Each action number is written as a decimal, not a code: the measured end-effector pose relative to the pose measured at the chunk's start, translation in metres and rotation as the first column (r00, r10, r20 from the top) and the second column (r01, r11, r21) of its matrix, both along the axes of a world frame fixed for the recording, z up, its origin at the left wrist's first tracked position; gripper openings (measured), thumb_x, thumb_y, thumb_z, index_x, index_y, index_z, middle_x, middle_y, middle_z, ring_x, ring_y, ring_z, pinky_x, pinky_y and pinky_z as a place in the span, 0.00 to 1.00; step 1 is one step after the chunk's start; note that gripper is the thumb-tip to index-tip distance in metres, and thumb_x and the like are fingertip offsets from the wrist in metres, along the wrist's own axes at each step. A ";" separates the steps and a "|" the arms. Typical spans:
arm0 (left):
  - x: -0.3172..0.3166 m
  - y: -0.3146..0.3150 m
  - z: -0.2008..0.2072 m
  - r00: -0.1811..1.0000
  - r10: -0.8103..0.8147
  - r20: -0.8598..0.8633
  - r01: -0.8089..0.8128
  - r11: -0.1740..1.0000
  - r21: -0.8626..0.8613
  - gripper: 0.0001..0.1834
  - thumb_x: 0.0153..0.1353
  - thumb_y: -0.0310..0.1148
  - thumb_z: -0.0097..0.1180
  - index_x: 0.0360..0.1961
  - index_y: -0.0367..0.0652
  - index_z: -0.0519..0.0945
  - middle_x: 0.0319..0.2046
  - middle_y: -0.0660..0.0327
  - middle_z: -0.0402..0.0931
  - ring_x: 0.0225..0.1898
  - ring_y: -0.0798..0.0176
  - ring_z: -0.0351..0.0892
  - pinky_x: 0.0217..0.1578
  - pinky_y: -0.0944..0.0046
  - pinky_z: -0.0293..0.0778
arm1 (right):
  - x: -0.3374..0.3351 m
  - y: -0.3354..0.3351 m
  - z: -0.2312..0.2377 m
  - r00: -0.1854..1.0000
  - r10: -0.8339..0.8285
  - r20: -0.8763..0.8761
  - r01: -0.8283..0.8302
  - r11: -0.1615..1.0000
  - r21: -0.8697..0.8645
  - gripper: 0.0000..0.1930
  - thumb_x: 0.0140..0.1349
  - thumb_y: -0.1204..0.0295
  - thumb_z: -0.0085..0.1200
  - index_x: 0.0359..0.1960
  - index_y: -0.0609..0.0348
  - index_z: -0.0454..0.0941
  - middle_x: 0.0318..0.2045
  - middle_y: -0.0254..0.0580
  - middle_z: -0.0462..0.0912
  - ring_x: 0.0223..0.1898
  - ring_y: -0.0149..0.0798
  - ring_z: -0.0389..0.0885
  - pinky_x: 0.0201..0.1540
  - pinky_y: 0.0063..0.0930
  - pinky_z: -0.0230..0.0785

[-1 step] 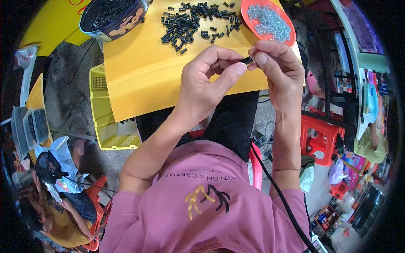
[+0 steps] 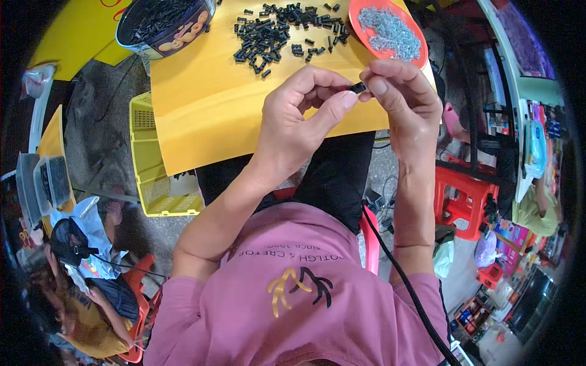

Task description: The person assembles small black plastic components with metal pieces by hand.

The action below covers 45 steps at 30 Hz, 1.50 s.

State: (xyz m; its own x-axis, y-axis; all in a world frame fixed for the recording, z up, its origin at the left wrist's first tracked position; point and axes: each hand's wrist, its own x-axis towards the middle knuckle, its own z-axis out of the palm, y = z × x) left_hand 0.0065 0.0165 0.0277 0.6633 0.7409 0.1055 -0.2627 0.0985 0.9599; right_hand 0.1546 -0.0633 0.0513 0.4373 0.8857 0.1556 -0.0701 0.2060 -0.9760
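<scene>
Above the near edge of the yellow table [image 2: 201, 128], my left hand [image 2: 305, 113] pinches a small black plastic piece [image 2: 357, 88] between thumb and forefinger. My right hand [image 2: 403, 100] is closed at the piece's right end, its thumb and forefinger pressed together. Whatever those fingertips hold, if anything, is too small to make out. Beyond my hands lies a loose pile of similar black plastic pieces [image 2: 262, 39]. An orange-red plate [image 2: 360, 30] at the far right carries a heap of small shiny metal parts [image 2: 390, 33].
A round tub [image 2: 146, 50] full of black parts stands at the table's far left. Below the table's left side is a yellow crate [image 2: 149, 177]. A red stool [image 2: 467, 201] stands to the right, and a black cable [image 2: 403, 268] runs past my right arm. Another person [image 2: 91, 317] sits at lower left.
</scene>
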 end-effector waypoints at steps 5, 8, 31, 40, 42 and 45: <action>-0.004 -0.003 -0.002 1.000 0.022 0.021 -0.022 0.999 -0.031 0.10 0.59 0.28 0.60 0.39 0.35 0.77 0.32 0.63 0.78 0.32 0.73 0.77 0.36 0.72 0.73 | -0.018 -0.006 0.003 0.968 -0.110 0.224 0.103 0.994 0.044 0.09 0.61 0.82 0.55 0.43 0.66 0.79 0.38 0.40 0.83 0.40 0.28 0.79 0.45 0.21 0.72; -0.007 -0.004 -0.003 0.999 0.031 0.023 -0.029 0.997 -0.065 0.10 0.59 0.28 0.60 0.39 0.35 0.77 0.32 0.63 0.78 0.32 0.73 0.77 0.36 0.72 0.73 | -0.021 -0.010 0.004 0.974 -0.109 0.197 0.107 0.994 0.019 0.09 0.61 0.82 0.54 0.43 0.66 0.79 0.39 0.39 0.82 0.40 0.28 0.79 0.45 0.21 0.72; -0.058 0.016 -0.045 0.984 0.137 -0.111 -0.157 0.968 -0.197 0.07 0.61 0.25 0.58 0.40 0.36 0.77 0.31 0.68 0.76 0.31 0.78 0.72 0.34 0.76 0.70 | 0.027 0.057 -0.051 0.565 0.003 0.825 0.233 0.959 -0.163 0.06 0.58 0.73 0.58 0.37 0.60 0.81 0.31 0.41 0.81 0.22 0.34 0.76 0.27 0.25 0.69; -0.059 0.017 -0.049 0.985 0.125 -0.123 -0.146 0.972 -0.185 0.07 0.61 0.25 0.58 0.40 0.36 0.77 0.32 0.69 0.75 0.33 0.79 0.71 0.36 0.77 0.69 | 0.042 0.103 -0.053 0.339 0.138 0.930 0.184 0.960 -0.210 0.08 0.59 0.69 0.58 0.36 0.60 0.81 0.33 0.43 0.82 0.31 0.43 0.80 0.33 0.32 0.71; -0.060 0.017 -0.052 0.986 0.118 -0.118 -0.137 0.975 -0.175 0.07 0.61 0.25 0.58 0.40 0.36 0.77 0.33 0.69 0.75 0.34 0.79 0.71 0.36 0.77 0.69 | 0.041 0.110 -0.052 0.246 0.256 0.935 0.213 0.927 -0.310 0.09 0.58 0.68 0.58 0.36 0.58 0.82 0.34 0.43 0.82 0.35 0.47 0.81 0.35 0.35 0.71; -0.060 0.017 -0.052 0.988 0.105 -0.117 -0.124 0.977 -0.171 0.07 0.61 0.25 0.58 0.40 0.36 0.77 0.33 0.69 0.75 0.34 0.79 0.72 0.37 0.77 0.69 | 0.040 0.117 -0.051 0.233 0.285 0.930 0.206 0.920 -0.334 0.09 0.56 0.67 0.58 0.36 0.56 0.82 0.34 0.42 0.82 0.34 0.49 0.81 0.36 0.36 0.72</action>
State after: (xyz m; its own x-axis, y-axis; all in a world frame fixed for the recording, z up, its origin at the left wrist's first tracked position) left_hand -0.0534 0.0337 -0.0241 0.5732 0.8131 -0.1010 -0.1791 0.2446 0.9529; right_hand 0.1947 0.0539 0.0002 0.1367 0.9813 0.1352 0.9538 -0.0935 -0.2856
